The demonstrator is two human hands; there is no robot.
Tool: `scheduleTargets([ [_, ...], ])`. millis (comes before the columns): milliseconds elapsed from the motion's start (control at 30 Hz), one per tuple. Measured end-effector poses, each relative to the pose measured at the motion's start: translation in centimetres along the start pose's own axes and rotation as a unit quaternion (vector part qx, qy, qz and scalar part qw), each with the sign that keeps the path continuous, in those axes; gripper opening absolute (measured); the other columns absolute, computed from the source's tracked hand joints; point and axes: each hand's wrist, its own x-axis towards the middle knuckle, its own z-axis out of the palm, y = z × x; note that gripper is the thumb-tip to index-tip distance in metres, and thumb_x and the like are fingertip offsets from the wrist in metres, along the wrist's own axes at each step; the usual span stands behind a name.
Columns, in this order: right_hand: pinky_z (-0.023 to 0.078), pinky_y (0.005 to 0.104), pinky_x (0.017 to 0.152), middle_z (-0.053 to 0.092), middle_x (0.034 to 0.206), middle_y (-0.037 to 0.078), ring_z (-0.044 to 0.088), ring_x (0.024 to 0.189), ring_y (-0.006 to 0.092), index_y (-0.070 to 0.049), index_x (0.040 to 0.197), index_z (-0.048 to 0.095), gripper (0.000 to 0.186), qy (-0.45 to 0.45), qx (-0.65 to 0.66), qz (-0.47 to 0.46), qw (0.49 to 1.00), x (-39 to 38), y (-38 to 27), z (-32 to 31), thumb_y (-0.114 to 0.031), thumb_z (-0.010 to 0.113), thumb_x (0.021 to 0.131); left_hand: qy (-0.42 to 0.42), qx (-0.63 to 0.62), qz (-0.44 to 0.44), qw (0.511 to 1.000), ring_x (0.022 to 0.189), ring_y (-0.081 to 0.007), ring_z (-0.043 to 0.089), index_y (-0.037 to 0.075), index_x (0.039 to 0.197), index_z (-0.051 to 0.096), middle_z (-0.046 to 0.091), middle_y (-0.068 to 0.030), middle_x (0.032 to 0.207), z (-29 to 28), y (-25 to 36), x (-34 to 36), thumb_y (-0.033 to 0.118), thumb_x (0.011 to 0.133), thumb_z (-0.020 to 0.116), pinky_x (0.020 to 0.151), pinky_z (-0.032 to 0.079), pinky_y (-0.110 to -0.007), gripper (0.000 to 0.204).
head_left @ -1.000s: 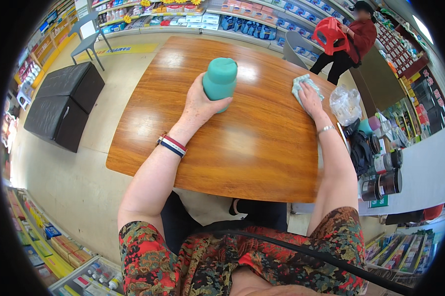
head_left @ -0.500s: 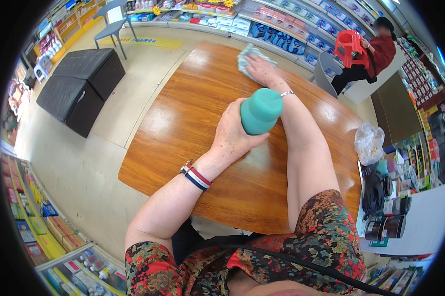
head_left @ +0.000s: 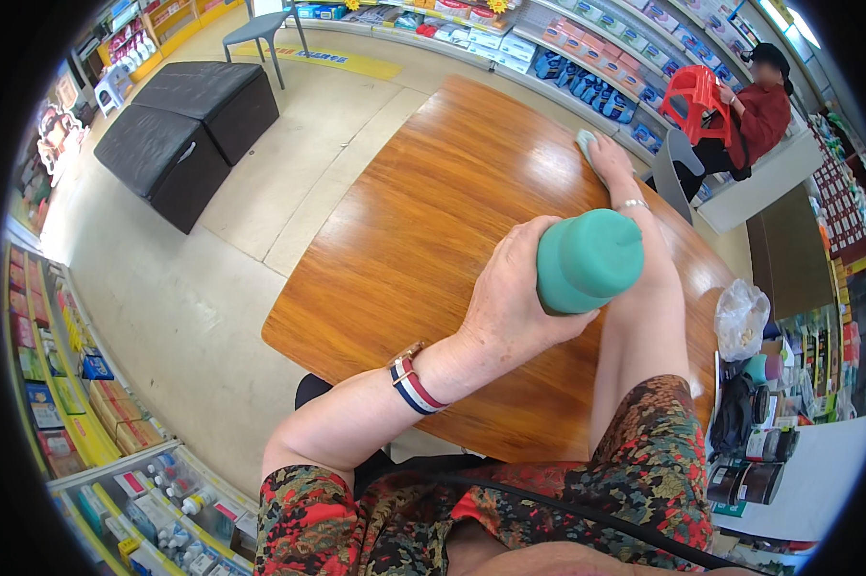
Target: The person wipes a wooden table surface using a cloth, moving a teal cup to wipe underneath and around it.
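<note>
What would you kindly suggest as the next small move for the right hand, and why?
I would probably draw the cloth inward across the wooden table: the right hand has it right at the tabletop's far edge, and open wood stretches to its left. The left hand holds the teal bottle nearer the body, so that far stretch looks free for a pass.

The fingers of the left hand [head_left: 510, 296] pass out of our sight behind the teal bottle [head_left: 589, 261]. The right hand [head_left: 611, 159] covers part of the pale cloth [head_left: 584, 144]. We see the grey chair [head_left: 264, 28] cropped above; the clear plastic bag's [head_left: 742, 320] contents stay indistinct.
</note>
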Motion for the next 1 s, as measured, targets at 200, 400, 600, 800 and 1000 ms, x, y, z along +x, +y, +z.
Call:
scheduleTargets([
  [200,0.039,0.0391,0.103,0.050,0.137,0.007,0.050,0.122,0.0264,-0.016,0.135,0.048,0.050,0.079,0.004,-0.152,0.985,3.9,-18.8,1.7,-0.035,0.031,0.092,0.074,-0.004,0.004,0.997,0.109,-0.0324,0.054,0.004,0.123,0.044,0.053,-0.0162,0.116,-1.5,0.1,-0.2,0.019,0.061,0.084,0.093,0.045,-0.040,0.075],
  [400,0.046,0.0387,0.093,0.064,0.115,0.008,0.058,0.107,0.0248,-0.012,0.117,0.062,0.041,0.017,0.133,-0.501,0.855,-4.5,-32.9,-2.1,-0.029,0.037,0.090,0.158,0.064,0.012,0.985,0.106,-0.0331,0.055,0.003,0.122,0.044,0.054,-0.0172,0.114,-3.4,-0.7,0.2,0.019,0.060,0.084,0.090,0.045,-0.041,0.076],
  [600,0.036,0.0407,0.105,0.050,0.136,0.009,0.045,0.125,0.0308,-0.010,0.133,0.048,0.045,0.037,0.167,-0.566,0.806,-11.8,-25.6,-3.4,-0.031,0.044,0.094,0.166,0.072,0.083,0.980,0.101,-0.0338,0.058,0.002,0.119,0.047,0.057,-0.0181,0.110,-2.8,-1.5,1.0,0.020,0.059,0.083,0.086,0.048,-0.040,0.072],
  [800,0.034,0.0386,0.108,0.049,0.135,0.016,0.045,0.126,0.0303,-0.001,0.127,0.051,0.038,0.119,-0.097,-0.393,0.907,-11.2,-4.0,-2.5,-0.018,0.044,0.095,0.184,0.104,0.079,0.974,0.102,-0.0356,0.057,0.004,0.115,0.049,0.058,-0.0189,0.107,-2.2,-2.4,0.4,0.023,0.060,0.082,0.087,0.047,-0.042,0.067],
  [1000,0.035,0.0387,0.107,0.051,0.132,0.018,0.045,0.125,0.0308,0.004,0.123,0.053,0.037,0.110,-0.119,-0.182,0.970,-18.3,9.1,-2.9,-0.018,0.041,0.095,0.139,0.150,0.044,0.978,0.102,-0.0356,0.057,0.004,0.114,0.051,0.059,-0.0185,0.107,-2.1,-3.5,0.5,0.028,0.062,0.082,0.087,0.048,-0.042,0.066],
])
